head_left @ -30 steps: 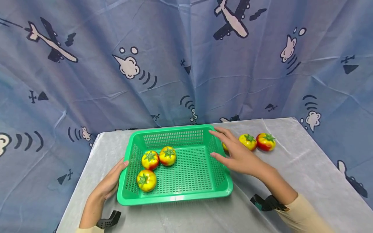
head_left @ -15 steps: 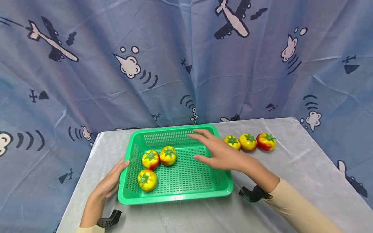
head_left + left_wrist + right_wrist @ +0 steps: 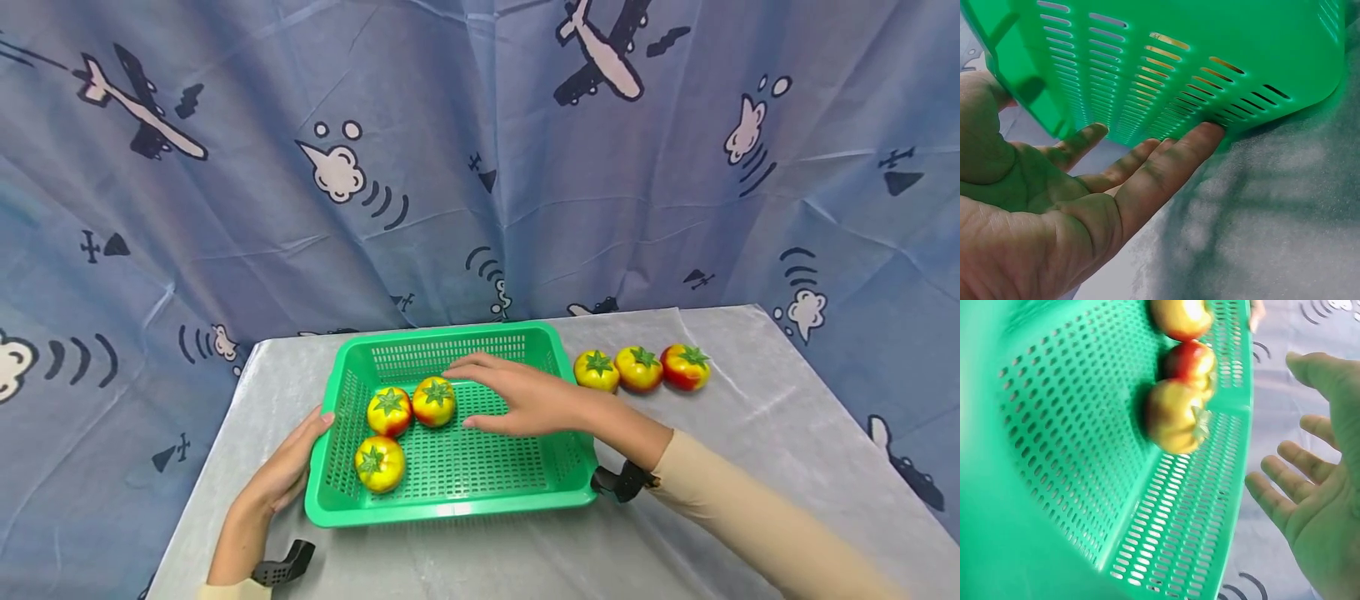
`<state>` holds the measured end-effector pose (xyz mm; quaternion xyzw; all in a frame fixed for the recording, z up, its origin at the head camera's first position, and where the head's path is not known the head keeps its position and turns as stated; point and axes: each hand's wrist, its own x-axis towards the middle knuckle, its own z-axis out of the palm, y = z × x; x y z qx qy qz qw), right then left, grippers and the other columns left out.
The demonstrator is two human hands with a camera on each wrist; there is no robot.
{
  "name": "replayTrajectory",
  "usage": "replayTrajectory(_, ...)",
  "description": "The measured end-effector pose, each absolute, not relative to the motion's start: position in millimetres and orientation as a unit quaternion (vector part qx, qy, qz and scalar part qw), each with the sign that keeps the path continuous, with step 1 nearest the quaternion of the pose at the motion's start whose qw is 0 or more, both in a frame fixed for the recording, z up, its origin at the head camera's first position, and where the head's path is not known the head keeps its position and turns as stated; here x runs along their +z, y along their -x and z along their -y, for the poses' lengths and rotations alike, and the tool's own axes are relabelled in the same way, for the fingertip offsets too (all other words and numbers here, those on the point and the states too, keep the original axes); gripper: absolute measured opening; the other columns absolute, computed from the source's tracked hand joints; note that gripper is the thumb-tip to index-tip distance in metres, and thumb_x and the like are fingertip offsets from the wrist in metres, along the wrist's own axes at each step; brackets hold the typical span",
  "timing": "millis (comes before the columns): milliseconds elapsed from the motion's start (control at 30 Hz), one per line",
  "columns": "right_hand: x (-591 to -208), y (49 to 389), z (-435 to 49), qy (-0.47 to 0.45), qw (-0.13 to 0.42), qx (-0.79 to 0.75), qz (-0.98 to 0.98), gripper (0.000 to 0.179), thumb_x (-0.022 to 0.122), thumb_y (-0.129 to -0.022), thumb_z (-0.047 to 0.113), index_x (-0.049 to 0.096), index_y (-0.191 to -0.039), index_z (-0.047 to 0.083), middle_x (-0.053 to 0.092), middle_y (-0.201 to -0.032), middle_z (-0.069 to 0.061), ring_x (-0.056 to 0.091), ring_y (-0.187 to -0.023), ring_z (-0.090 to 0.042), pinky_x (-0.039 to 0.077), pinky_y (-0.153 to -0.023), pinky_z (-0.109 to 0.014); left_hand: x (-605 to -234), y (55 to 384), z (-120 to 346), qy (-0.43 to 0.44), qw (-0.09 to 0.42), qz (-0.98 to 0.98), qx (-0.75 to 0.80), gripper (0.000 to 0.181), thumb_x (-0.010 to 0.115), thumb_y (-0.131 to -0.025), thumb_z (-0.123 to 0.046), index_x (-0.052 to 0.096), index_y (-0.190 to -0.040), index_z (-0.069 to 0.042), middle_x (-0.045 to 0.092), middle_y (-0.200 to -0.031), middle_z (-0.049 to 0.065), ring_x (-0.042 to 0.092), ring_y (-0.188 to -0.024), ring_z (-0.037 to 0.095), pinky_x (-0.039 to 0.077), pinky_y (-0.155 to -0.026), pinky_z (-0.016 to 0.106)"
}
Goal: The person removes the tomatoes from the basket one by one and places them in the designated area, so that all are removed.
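1. The green basket [image 3: 450,512] stands before a blue curtain [image 3: 420,92], the broadest thing in the head view, printed with planes, clouds and curved lines.
2. A counter [image 3: 750,433] under a pale grey cover carries the basket, whose back wall comes close to the far edge.
3. The basket itself is rectangular, with slotted walls, a perforated floor and a smooth rim.
4. Beige sleeves [image 3: 742,517] end short of both wrists.
5. The right hand [image 3: 517,396] is over the basket, loosely spread with fingers extended and thumb apart, holding nothing; its fingertips are near the back-right fruit [image 3: 433,405].
6. The left hand [image 3: 288,462] is at the basket's left side, its fairly straight fingers touching the outer wall and its thumb at the rim, without curling into a grip.
7. Dark devices [image 3: 283,564] are strapped to the wrists.
8. In the basket's left part, the back-left fruit [image 3: 390,414] touches both the back-right one and the front fruit [image 3: 381,465]. Three outer fruits [image 3: 639,372] form a row on the counter, just right of the basket; all six are yellow and red.
9. Green star-shaped leaves [image 3: 600,362] top the fruits.
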<state>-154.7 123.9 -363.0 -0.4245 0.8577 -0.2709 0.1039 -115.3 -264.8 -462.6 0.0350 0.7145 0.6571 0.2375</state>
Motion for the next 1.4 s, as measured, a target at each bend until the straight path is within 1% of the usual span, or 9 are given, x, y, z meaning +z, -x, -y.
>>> replayTrajectory(233, -365, 165, -102, 0.467, 0.127, -0.225, -0.845, 0.061, 0.071, -0.103, 0.037, 0.051, -0.156, 0.016, 0.053, -0.158, -0.002, 0.054, -0.145, -0.021, 0.048, -0.120, -0.043, -462, 116, 265, -0.033, 0.234, -0.714, 0.659, 0.074, 0.031, -0.116, -0.048, -0.004, -0.172, -0.015, 0.024, -0.167, 0.037, 0.050, -0.144, 0.042, 0.058, -0.106, 0.045)
replayTrajectory(533, -369, 172, -73, 0.494, 0.186, -0.214, -0.822, 0.062, 0.073, -0.101, 0.035, 0.052, -0.156, 0.016, 0.056, -0.154, -0.003, 0.057, -0.141, -0.023, 0.048, -0.119, -0.040, -466, 117, 261, -0.043, 0.242, -0.700, 0.670, 0.074, 0.031, -0.116, -0.046, -0.004, -0.171, -0.012, 0.025, -0.166, 0.038, 0.056, -0.138, 0.033, 0.058, -0.106, 0.039)
replayTrajectory(700, -379, 183, -53, 0.520, 0.208, -0.238, -0.793, 0.058, 0.075, -0.100, 0.030, 0.057, -0.151, 0.008, 0.064, -0.146, -0.008, 0.065, -0.128, -0.023, 0.054, -0.111, -0.036, -464, 118, 262, -0.051, 0.239, -0.704, 0.666, 0.074, 0.031, -0.116, -0.046, -0.005, -0.171, -0.012, 0.023, -0.167, 0.038, 0.051, -0.142, 0.038, 0.058, -0.105, 0.036)
replayTrajectory(767, -383, 184, -44, 0.525, 0.221, -0.248, -0.783, 0.055, 0.076, -0.100, 0.027, 0.058, -0.148, 0.006, 0.066, -0.144, -0.009, 0.068, -0.123, -0.023, 0.057, -0.104, -0.031, -463, 118, 263, -0.053, 0.239, -0.705, 0.665, 0.074, 0.031, -0.116, -0.046, -0.006, -0.171, -0.012, 0.023, -0.167, 0.038, 0.051, -0.142, 0.040, 0.058, -0.104, 0.037)
replayTrajectory(833, -387, 184, -35, 0.530, 0.232, -0.248, -0.777, 0.055, 0.076, -0.100, 0.026, 0.059, -0.148, 0.007, 0.065, -0.146, -0.008, 0.068, -0.124, -0.023, 0.058, -0.101, -0.028, -463, 118, 264, -0.054, 0.240, -0.705, 0.665, 0.074, 0.030, -0.116, -0.046, -0.006, -0.171, -0.012, 0.023, -0.167, 0.039, 0.051, -0.142, 0.041, 0.059, -0.105, 0.039)
replayTrajectory(933, -393, 181, -24, 0.538, 0.245, -0.230, -0.773, 0.057, 0.078, -0.098, 0.025, 0.058, -0.149, 0.007, 0.063, -0.146, -0.008, 0.066, -0.126, -0.021, 0.055, -0.103, -0.024, -463, 118, 266, -0.053, 0.241, -0.706, 0.664, 0.073, 0.030, -0.116, -0.046, -0.006, -0.171, -0.012, 0.022, -0.167, 0.039, 0.050, -0.143, 0.042, 0.059, -0.105, 0.040)
replayTrajectory(1100, -400, 175, -11, 0.541, 0.237, -0.166, -0.789, 0.066, 0.079, -0.097, 0.032, 0.054, -0.154, 0.009, 0.059, -0.148, -0.007, 0.059, -0.130, -0.015, 0.048, -0.113, -0.022, -461, 118, 266, -0.046, 0.241, -0.708, 0.662, 0.073, 0.029, -0.116, -0.047, -0.005, -0.171, -0.013, 0.021, -0.168, 0.038, 0.051, -0.141, 0.040, 0.059, -0.104, 0.041)
replayTrajectory(1233, -405, 171, -6, 0.536, 0.236, -0.140, -0.798, 0.072, 0.078, -0.098, 0.037, 0.049, -0.157, 0.009, 0.053, -0.155, -0.009, 0.056, -0.136, -0.015, 0.046, -0.117, -0.023, -461, 118, 265, -0.042, 0.243, -0.710, 0.660, 0.074, 0.029, -0.116, -0.047, -0.006, -0.171, -0.013, 0.019, -0.169, 0.037, 0.049, -0.144, 0.042, 0.059, -0.105, 0.041)
replayTrajectory(1400, -411, 170, -1, 0.536, 0.247, -0.135, -0.796, 0.074, 0.078, -0.097, 0.040, 0.048, -0.159, 0.012, 0.052, -0.156, -0.006, 0.054, -0.139, -0.013, 0.045, -0.119, -0.024, -461, 117, 265, -0.037, 0.244, -0.712, 0.657, 0.074, 0.029, -0.116, -0.048, -0.005, -0.171, -0.013, 0.017, -0.171, 0.035, 0.044, -0.147, 0.045, 0.057, -0.107, 0.038)
